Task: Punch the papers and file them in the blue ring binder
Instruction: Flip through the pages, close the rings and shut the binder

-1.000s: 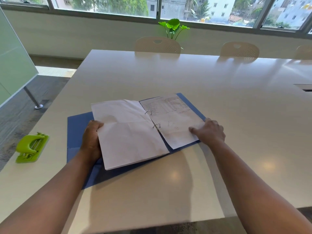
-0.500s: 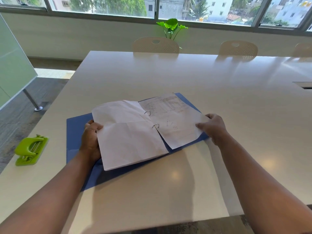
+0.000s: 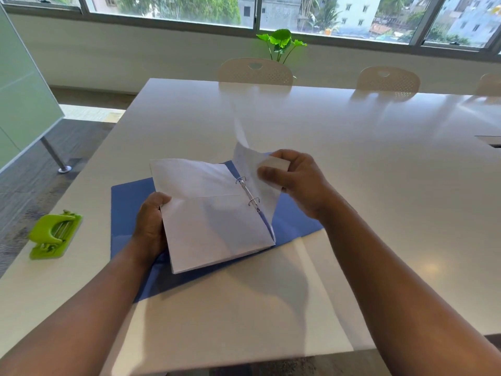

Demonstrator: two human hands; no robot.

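Blue ring binder [image 3: 130, 207] lies open on surface [image 3: 379, 185], near centre. Stack of papers [image 3: 211, 226] on rings [image 3: 253, 201], left of spine. Left hand [image 3: 150, 221] grips stack's left edge, fingers curled round it. Right hand [image 3: 295, 183] pinches lifted sheet [image 3: 252, 169], thumb and fingers clamped on its edge; sheet arcs up over rings, top blurred. Green hole punch [image 3: 54, 234] well apart, far left. Judgement: swing sheet slowly, follow ring curve, keep holes from tearing, hold stack flat with left.
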